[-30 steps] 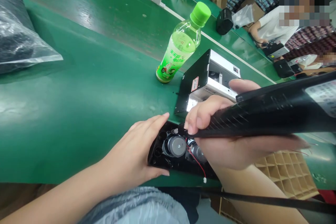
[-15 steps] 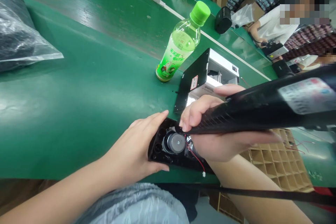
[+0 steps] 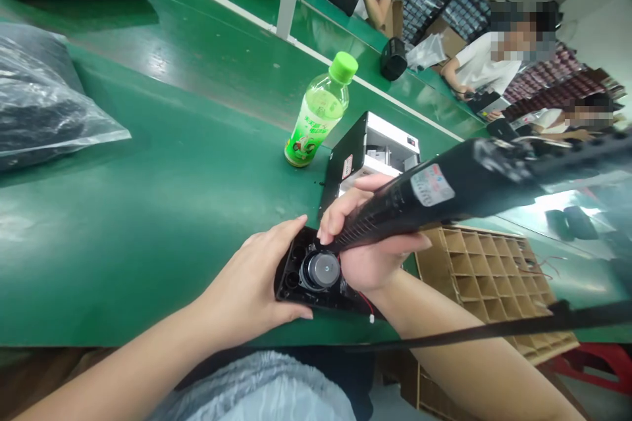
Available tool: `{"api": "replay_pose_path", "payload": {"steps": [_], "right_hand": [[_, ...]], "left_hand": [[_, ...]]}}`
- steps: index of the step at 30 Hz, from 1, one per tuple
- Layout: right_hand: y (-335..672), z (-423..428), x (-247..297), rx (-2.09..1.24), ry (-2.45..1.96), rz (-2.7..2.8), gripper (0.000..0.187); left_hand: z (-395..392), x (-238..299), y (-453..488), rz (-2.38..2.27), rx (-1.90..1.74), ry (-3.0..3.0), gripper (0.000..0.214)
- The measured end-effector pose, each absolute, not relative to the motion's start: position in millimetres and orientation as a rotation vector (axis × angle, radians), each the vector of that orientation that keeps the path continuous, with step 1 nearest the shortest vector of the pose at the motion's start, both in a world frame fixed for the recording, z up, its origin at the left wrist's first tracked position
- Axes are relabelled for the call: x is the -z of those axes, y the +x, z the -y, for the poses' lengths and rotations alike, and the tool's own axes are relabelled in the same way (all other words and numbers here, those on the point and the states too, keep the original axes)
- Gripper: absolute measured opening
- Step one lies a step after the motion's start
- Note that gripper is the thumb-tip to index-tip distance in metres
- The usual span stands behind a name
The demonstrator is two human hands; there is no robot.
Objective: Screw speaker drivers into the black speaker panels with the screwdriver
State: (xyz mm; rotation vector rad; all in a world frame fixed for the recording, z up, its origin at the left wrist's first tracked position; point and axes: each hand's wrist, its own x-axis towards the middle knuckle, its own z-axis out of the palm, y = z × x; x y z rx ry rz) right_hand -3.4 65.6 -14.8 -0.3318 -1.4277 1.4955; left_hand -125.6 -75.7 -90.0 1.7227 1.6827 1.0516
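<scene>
My left hand (image 3: 257, 276) grips the left end of a black speaker housing (image 3: 291, 291), thumb on the near side and fingers on the far side. In it sits a round grey speaker driver (image 3: 324, 270). A thin red wire with a white plug (image 3: 372, 318) hangs over the housing's near edge. My right hand (image 3: 368, 263) is wrapped around a black electric screwdriver (image 3: 390, 210) with a silver label. The screwdriver slants down to the left, its lower end at the housing beside the driver; its tip is hidden by my fingers.
A green-capped drink bottle (image 3: 318, 112) and a black-and-white boxy device (image 3: 340, 158) stand beyond the housing. A divided cardboard tray (image 3: 486, 270) is at right, a plastic-wrapped bundle (image 3: 44, 99) at left. Several people work across the green table (image 3: 123, 223).
The view has shifted, showing more of the far table. The screwdriver and my right hand have moved left along the housing, closer to the driver. My left hand keeps its grip.
</scene>
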Motion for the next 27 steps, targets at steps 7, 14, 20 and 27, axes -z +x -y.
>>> {"api": "replay_pose_path", "payload": {"steps": [7, 14, 20, 27], "right_hand": [[32.8, -76.9, -56.8, -1.393, -0.403, 1.395, 0.053], [48.6, -123.6, -72.4, -0.949, -0.262, 1.359, 0.060], [32.0, -135.1, -45.7, -1.035, -0.304, 1.388, 0.061], [36.0, -131.8, -40.6, -1.074, -0.373, 1.370, 0.072]], "left_hand": [[80.2, 89.2, -126.4, -1.765, -0.978, 1.745, 0.139], [80.6, 83.6, -125.0, -1.869, -0.900, 1.642, 0.131], [81.4, 84.0, -124.9, -1.880, -0.885, 1.638, 0.130], [81.7, 87.4, -125.5, -1.864, -0.877, 1.652, 0.131]]}}
